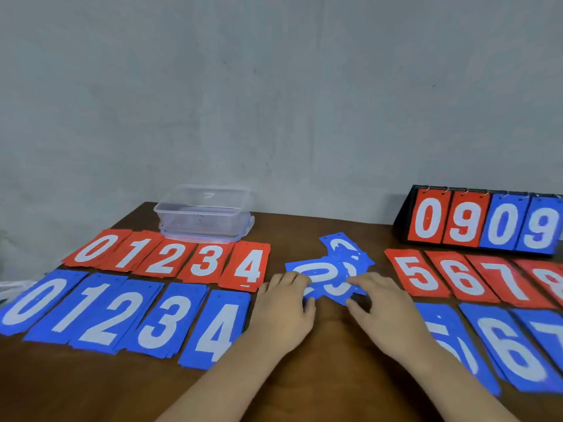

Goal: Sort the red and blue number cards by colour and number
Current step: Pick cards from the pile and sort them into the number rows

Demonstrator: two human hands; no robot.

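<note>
Both forearms reach forward over the table point(329, 370), palms down. The left hand point(283, 303) and right hand point(384, 306) meet the loose blue cards point(332, 269) at mid-table and seem to pinch the heap's near edges between thumb and fingers, though blur softens this. The heap's overlapping digits are unreadable. The right forearm covers part of the blue 5 stack point(438, 324); the red 8 stack point(548, 278) is cut off at the frame edge. The topmost loose card lies lengthwise left to right
</note>
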